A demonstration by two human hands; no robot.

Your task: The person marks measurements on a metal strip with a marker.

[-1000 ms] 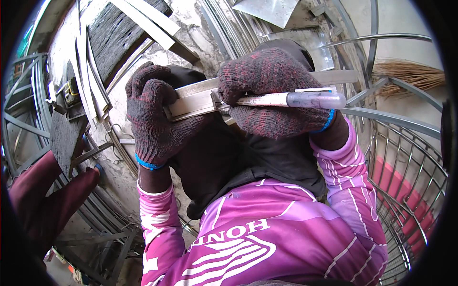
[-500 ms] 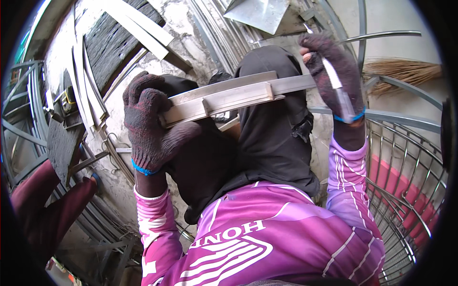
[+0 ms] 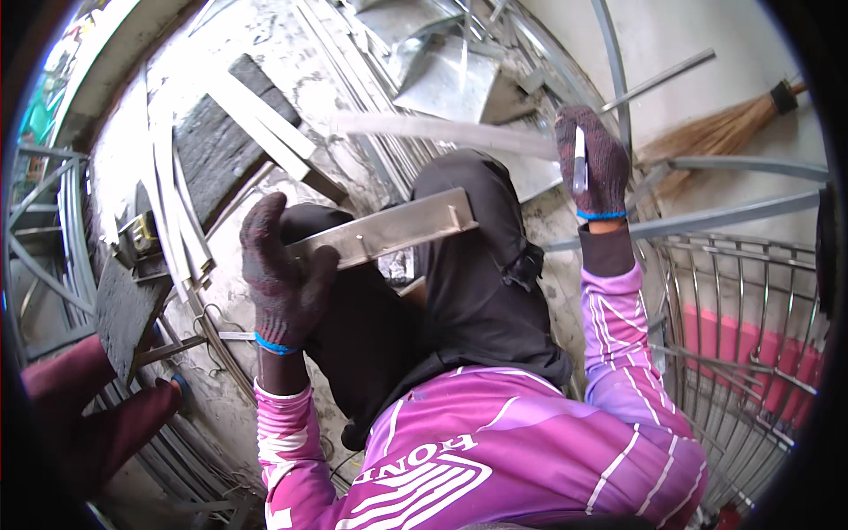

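Note:
My left hand (image 3: 284,276), in a dark knitted glove, is closed round the left end of a short metal angle piece (image 3: 402,231). Two small upright tabs stand on this piece, which lies across my knees. Up and to the right, my gloved right hand (image 3: 594,163) grips a long flat metal strip (image 3: 459,134) at its right end; motion blurs the strip. A white and grey marker pen (image 3: 579,161) also sits in the right hand, along its back. The strip is apart from the angle piece.
Long metal profiles (image 3: 340,71) and sheet metal (image 3: 450,84) lie ahead on the floor. White strips (image 3: 261,115) rest on a dark board (image 3: 221,163) to the left. Beside my right arm stand a wire rack (image 3: 742,309) and a broom (image 3: 715,132). Another person's leg (image 3: 124,415) is at left.
My right hand has moved up, lifting the strip away from the angle piece. My left hand still holds the angle piece, now lower in view. The view has shifted slightly.

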